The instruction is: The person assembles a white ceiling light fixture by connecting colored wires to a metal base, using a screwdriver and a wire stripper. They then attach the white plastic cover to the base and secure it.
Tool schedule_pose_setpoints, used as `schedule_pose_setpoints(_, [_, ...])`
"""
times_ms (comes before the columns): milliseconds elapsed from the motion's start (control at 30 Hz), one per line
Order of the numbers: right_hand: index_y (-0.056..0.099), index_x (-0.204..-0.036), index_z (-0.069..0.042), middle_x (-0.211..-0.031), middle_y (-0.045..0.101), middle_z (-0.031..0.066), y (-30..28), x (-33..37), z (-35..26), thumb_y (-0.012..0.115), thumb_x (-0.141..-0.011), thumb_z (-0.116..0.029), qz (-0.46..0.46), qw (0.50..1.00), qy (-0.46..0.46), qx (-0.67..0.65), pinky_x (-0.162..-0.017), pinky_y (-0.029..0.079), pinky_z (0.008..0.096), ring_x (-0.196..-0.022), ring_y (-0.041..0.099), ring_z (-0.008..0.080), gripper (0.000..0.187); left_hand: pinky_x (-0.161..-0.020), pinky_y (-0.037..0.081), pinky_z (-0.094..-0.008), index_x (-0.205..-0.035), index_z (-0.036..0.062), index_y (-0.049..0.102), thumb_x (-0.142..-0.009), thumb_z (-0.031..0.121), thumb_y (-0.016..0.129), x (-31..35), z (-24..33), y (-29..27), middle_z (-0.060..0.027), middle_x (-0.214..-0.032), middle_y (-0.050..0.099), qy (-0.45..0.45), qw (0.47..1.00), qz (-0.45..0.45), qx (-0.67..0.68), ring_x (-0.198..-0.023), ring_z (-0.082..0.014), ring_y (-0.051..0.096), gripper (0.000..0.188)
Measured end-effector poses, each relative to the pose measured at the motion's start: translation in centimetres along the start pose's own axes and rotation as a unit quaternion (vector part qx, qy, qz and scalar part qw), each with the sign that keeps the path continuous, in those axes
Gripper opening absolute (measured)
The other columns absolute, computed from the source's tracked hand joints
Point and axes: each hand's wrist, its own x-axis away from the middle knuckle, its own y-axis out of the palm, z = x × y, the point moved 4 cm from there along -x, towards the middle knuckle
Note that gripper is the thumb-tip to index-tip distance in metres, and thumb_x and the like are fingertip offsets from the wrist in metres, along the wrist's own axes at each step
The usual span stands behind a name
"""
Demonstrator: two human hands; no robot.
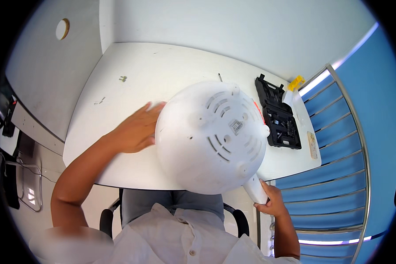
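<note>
A white, rounded electric cooking pot (191, 132) is tipped so its vented underside, with small feet and a label, faces me. It covers the table's front edge. My right hand (270, 200) is closed around the pot's handle (255, 190) at the lower right. At the pot's left side, my left hand (138, 127) holds the edge, slightly blurred, its fingertips partly hidden behind the pot. A bit of red (258, 111) shows at the pot's right side. The inside of the pot is hidden from view.
On the white table (132, 167) lie small greenish pieces (123, 78), tiny screws (100, 101) and a thin dark tool (220, 77). An open black tool case (279, 114) sits at the right, near a yellow object (296, 83). A metal railing (361, 145) runs beyond the right edge.
</note>
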Motion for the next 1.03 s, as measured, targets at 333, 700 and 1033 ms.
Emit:
schedule_pose_setpoints(333, [0.053, -0.13, -0.006, -0.086, 0.064, 0.0102, -0.4, -0.6, -0.3, 0.08, -0.052, -0.022, 0.006, 0.993, -0.059, 0.102, -0.06, 0.044, 0.0374, -0.068, 0.058, 0.0272, 0.083, -0.106, 0.032, -0.0443, -0.135, 0.0036, 0.048, -0.09, 0.052, 0.05, 0.8, -0.4, -5.0, -0.0189, -0.137, 0.047, -0.137, 0.955, 0.179, 0.193, -0.127, -0.0341, 0.044, 0.066])
schedule_pose_setpoints(700, [0.056, -0.121, -0.005, -0.084, 0.066, 0.008, -0.8, -2.1, 0.0, 0.08, -0.047, -0.02, -0.005, 0.991, -0.08, 0.111, -0.056, 0.042, 0.035, -0.064, 0.059, 0.0239, 0.079, -0.105, 0.03, -0.0498, -0.128, -0.0011, 0.053, -0.08, 0.079, 0.04, -5.7, 2.9, -2.3, -0.0232, -0.137, 0.046, 0.05, 0.974, 0.129, 0.181, -0.13, -0.0419, 0.037, 0.094])
schedule_pose_setpoints(1033, [0.056, -0.118, -0.008, -0.084, 0.066, 0.0075, -0.6, -2.7, 1.0, 0.076, -0.049, -0.017, 0.002, 0.994, -0.074, 0.08, -0.055, 0.042, 0.0356, -0.064, 0.06, 0.0225, 0.072, -0.107, 0.028, -0.0535, -0.139, 0.0096, 0.042, -0.077, 0.082, 0.039, -6.3, 2.3, -1.8, -0.0239, -0.142, 0.039, 0.035, 0.973, 0.095, 0.208, -0.133, -0.0452, 0.033, 0.096])
